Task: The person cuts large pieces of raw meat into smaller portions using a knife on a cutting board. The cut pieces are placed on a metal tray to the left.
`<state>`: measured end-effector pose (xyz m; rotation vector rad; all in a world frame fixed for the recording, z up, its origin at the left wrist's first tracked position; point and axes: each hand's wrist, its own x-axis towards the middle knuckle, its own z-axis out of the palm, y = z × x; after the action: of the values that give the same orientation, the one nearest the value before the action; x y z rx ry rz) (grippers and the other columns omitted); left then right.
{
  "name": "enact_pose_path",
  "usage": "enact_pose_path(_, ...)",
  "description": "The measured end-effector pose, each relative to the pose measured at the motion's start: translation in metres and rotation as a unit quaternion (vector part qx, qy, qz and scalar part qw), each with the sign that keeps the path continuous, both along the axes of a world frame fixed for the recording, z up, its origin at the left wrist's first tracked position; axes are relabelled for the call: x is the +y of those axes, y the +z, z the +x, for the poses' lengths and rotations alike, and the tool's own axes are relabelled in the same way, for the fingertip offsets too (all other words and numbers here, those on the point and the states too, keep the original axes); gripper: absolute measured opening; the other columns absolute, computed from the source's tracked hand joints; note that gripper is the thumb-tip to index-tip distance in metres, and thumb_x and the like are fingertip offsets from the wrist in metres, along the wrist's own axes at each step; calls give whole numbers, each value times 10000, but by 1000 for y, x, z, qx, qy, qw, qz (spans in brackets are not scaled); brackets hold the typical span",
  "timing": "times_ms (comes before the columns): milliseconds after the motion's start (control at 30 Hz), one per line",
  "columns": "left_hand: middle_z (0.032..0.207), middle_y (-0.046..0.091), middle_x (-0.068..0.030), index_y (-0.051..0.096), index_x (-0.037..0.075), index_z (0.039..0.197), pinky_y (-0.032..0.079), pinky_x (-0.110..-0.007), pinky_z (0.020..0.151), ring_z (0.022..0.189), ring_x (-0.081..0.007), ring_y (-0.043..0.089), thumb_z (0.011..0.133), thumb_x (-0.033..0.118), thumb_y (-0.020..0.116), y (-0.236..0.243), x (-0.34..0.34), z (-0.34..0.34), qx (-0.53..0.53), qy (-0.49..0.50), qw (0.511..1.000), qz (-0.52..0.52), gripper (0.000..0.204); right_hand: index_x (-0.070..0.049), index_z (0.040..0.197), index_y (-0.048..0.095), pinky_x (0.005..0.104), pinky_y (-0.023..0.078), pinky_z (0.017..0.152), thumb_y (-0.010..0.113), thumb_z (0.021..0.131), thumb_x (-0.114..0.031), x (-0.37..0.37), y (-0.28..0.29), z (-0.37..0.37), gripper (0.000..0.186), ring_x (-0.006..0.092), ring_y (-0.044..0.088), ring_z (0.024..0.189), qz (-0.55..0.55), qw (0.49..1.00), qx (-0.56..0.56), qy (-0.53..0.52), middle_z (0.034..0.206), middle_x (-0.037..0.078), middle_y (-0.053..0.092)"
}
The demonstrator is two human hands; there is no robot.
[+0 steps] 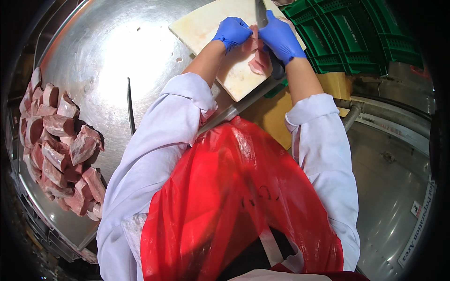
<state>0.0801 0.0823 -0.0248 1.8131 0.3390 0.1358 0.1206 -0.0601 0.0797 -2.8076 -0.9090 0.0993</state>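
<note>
My left hand (pixel 233 33), in a blue glove, has its fingers curled closed against a piece of pink raw meat (pixel 252 43) on the white cutting board (pixel 236 77). Just to its right, my right hand (pixel 282 39), also gloved in blue, is closed round a knife (pixel 261 15). Its blade points away from me beside the meat, while part of the dark handle shows below my palm. Nearer to me on the board lies another pale pink slice of meat (pixel 258 63). My gloves partly hide where the blade and the meat meet.
Many chunks of raw meat (pixel 58 125) are heaped at the left of the metal table (pixel 154 35). A thin dark rod (pixel 130 105) lies on it. Green plastic crates (pixel 344 35) stand beyond my right hand. My red apron (pixel 234 187) reaches the table's edge.
</note>
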Motion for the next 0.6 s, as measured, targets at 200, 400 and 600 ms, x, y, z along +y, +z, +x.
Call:
enact_pose_path(200, 758, 719, -143, 732, 23, 812, 552, -330, 684, 688, -207, 679, 737, 204, 736, 3, -4, -7, 7, 26, 1000, -10, 196, 19, 1364, 457, 473, 575, 719, 526, 967, -224, -15, -9, -53, 471, 379, 699, 811, -99, 991, -30, 84, 885, 207, 702)
enact_pose_path(400, 821, 730, -209, 743, 29, 827, 565, -366, 733, 761, -300, 720, 761, 232, 690, 3, 7, -24, -9, 81, 992, 94, 220, 20, 1535, 271, 502, 557, 670, 545, 887, -79, -71, 48, -136, 710, 395, 674, 726, -256, 961, 7, 105, 817, 223, 672)
enact_pose_path(600, 908, 733, -214, 736, 33, 879, 558, -403, 803, 850, -345, 714, 770, 265, 681, 8, 17, -39, 23, 93, 984, 153, 262, -142, 1599, 208, 526, 529, 649, 544, 888, -77, -128, 76, -129, 789, 420, 654, 699, -246, 963, 24, 110, 783, 235, 659)
